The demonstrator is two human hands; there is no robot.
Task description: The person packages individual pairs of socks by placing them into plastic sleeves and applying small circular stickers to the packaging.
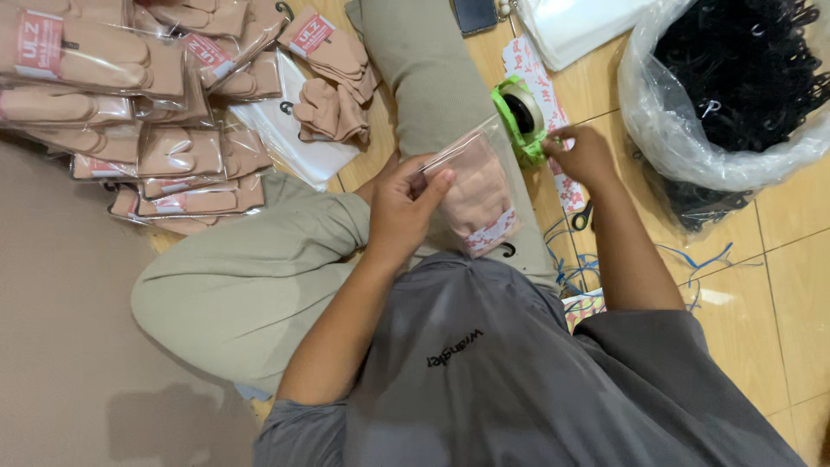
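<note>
Far left, on the floor (52, 285): stack of bagged beige socks (130, 95), clear sleeves with red-and-white header cards, overlapping in a loose heap. Just right of it: loose beige socks (333, 82) with black hooks, lying on flat white bags (294, 143). Centre: left hand (402, 212), fingers closed on the upper edge of a clear bag holding beige socks (474, 195), thumb pressed across the mouth; bag held above the lap, against the khaki trouser leg (432, 78), printed card end and small black hook at the lower edge. Best handled with the mouth pinched flat and square, film smooth under the thumb, so that tape can land without a crease. Right of the bag: green tape dispenser (521, 117), standing on the floor just beside the leg. Right hand (581, 156), fingertips pinched together at the dispenser's edge, apparently on the tape end; exact contact too small to confirm. Advisable: short pull, tape kept taut and off the fingers' pads, bag brought close before tearing. Below that hand: small scissors (582, 216) and loose blue straps (683, 259) on the tiles. Far right: clear plastic sack of black hangers (735, 78), open at the top, well apart from both hands. Hands apart from each other, each occupied.
</note>
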